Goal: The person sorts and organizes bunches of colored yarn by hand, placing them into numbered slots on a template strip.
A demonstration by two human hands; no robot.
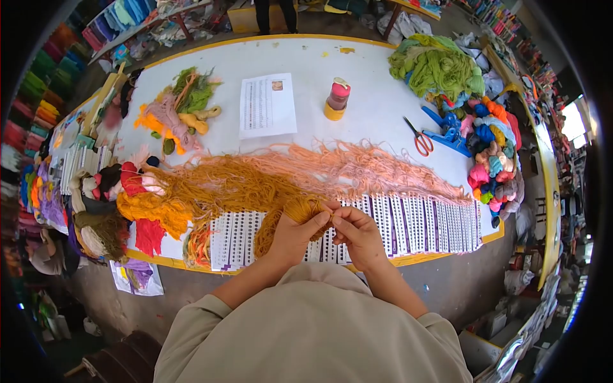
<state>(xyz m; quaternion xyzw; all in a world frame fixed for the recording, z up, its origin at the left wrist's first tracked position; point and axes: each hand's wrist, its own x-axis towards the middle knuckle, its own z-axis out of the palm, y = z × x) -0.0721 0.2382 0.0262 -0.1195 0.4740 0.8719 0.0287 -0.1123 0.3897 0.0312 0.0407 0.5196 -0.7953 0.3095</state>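
Note:
My left hand (295, 237) is closed around a bundle of mustard-brown yarn (302, 209), close to the table's front edge. Beside it, my right hand (359, 237) is pinched at the bundle's right end; any strand between its fingertips is too fine to make out. More mustard-brown yarn (223, 182) spreads loosely to the left and behind my hands. Pale pink yarn (377, 167) lies in a long heap behind and to the right. Under my hands runs a row of white punched cards (408, 223) with dark holes and purple edges.
On the white table (204, 70) lie a printed sheet (268, 105), orange-handled scissors (421, 142) and a pink-and-yellow cone (337, 99). Green yarn (437, 67) and coloured skeins (495, 150) are piled right. Mixed yarn (153, 217) crowds the left. Someone's legs (276, 16) show beyond the far edge.

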